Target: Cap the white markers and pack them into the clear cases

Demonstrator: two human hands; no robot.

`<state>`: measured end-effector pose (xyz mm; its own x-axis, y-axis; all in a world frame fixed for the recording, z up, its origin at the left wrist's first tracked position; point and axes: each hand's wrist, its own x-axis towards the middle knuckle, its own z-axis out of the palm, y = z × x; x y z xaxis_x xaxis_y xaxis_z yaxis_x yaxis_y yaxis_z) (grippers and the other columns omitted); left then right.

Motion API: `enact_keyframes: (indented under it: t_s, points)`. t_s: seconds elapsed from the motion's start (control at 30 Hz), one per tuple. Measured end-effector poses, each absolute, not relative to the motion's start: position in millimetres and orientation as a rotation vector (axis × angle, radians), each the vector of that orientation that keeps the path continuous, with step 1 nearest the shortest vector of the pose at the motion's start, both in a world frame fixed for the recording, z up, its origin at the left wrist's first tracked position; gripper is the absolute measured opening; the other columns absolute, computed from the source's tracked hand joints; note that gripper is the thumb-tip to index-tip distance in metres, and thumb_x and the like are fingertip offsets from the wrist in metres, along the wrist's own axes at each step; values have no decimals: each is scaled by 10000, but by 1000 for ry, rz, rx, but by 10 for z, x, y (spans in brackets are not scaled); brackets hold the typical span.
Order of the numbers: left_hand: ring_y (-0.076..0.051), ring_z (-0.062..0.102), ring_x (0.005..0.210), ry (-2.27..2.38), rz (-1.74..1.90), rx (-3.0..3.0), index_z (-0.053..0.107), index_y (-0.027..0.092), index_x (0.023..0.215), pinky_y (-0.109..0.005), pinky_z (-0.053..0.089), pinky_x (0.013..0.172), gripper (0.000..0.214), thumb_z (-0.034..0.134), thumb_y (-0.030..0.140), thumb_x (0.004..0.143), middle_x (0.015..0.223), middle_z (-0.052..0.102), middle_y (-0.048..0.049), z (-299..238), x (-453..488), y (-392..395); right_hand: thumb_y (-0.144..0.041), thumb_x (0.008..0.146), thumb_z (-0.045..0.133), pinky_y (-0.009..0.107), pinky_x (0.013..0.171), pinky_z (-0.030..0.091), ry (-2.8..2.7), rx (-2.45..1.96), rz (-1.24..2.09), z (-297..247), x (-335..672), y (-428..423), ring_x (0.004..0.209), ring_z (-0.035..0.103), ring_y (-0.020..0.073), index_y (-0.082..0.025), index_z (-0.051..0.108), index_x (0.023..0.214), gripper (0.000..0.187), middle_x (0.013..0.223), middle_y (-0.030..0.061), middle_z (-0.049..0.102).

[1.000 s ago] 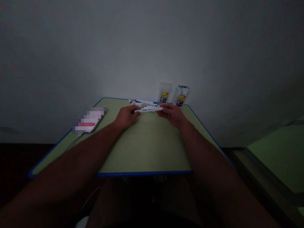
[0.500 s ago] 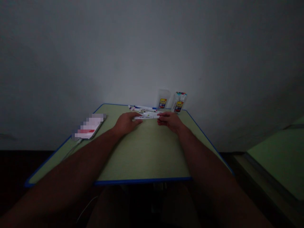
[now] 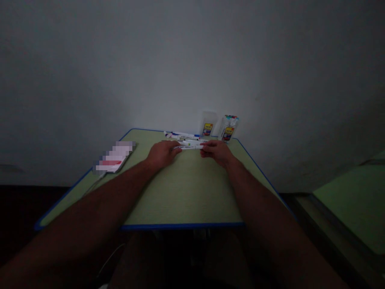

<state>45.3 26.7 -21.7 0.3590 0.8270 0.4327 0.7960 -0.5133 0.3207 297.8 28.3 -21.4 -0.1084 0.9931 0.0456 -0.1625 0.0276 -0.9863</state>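
Note:
Between my two hands a white marker pen [image 3: 191, 147] lies sideways, just above or on the table. My left hand [image 3: 164, 153] is closed on its left end, thumb and fingers pinching. On its right end the fingertips of my right hand [image 3: 217, 151] are closed. Right behind it lies a loose pile of white markers [image 3: 187, 135], some with blue or pink ends, partly hidden by my hands. Past my right hand stands a clear case [image 3: 228, 129] filled with markers with coloured ends. Beside it is a second clear case [image 3: 208, 124] that looks empty, with a yellow label.
The pale green table [image 3: 183, 192] has a blue edge and meets a grey wall [image 3: 192, 60]. At the left edge lies a phone [image 3: 116, 157] with its screen blurred out and a white cable [image 3: 94, 185] attached.
The view has shifted slightly. The marker between my hands looks a little turned, its printing less visible. Both hands keep nearly the same place.

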Motion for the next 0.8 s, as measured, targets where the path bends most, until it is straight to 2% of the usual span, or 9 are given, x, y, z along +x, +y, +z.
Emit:
enact_keyframes:
  t_s: [0.47, 0.67, 0.8]
  points:
    - [-274, 668, 965, 1552, 921, 2530, 731, 244, 1134, -365, 462, 838, 354, 510, 425, 926, 1077, 752, -100, -257, 492, 240, -121, 694, 831, 336, 675, 642, -1202, -966, 1322, -191, 2979, 288, 603, 675, 144, -153, 744, 775, 123, 657, 33, 706]
    - [-276, 678, 947, 1548, 953, 2439, 750, 230, 1109, -373, 472, 848, 347, 578, 438, 891, 1063, 760, -101, -247, 483, 259, -100, 699, 815, 322, 649, 637, -1210, -994, 1291, -197, 2974, 276, 589, 675, 142, -137, 742, 791, 124, 651, 40, 709]
    - [-260, 685, 915, 1505, 1008, 2354, 753, 209, 1094, -360, 488, 852, 316, 636, 370, 848, 1070, 761, -95, -222, 456, 273, -98, 715, 791, 315, 635, 632, -1199, -1025, 1245, -223, 2967, 302, 593, 669, 137, -143, 734, 804, 114, 647, 31, 702]
